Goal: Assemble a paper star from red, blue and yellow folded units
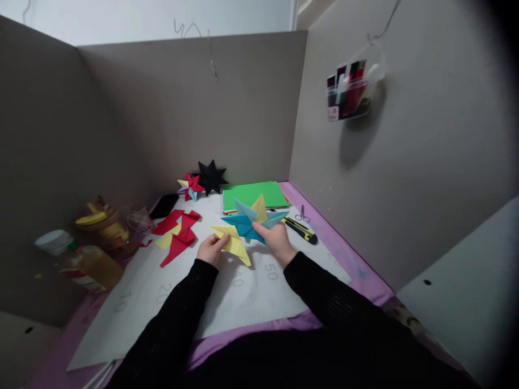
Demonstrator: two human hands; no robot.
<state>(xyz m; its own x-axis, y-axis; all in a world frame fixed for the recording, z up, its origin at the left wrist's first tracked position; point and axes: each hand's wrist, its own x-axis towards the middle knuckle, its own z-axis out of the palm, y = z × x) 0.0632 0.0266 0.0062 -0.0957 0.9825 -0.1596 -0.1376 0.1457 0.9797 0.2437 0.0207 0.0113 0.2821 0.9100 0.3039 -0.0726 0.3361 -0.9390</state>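
Note:
My left hand point(211, 249) pinches a folded yellow paper piece point(233, 241) over the white sheet point(251, 292). My right hand point(278, 239) grips a part-built blue paper star point(248, 221) with a yellow point sticking up from it. The yellow piece lies against the star's lower left side. Both hands are closed on the paper, in black sleeves. Red and yellow folded pieces point(178, 233) lie to the left of my left hand.
A stack of green paper point(253, 194), a black star point(211, 176) and a red multicoloured star point(190, 186) sit at the back. A yellow-black cutter point(300, 229) and small scissors point(302, 214) lie right. A phone point(164, 205), jars and bottles point(97, 237) stand left. Cardboard walls enclose the desk.

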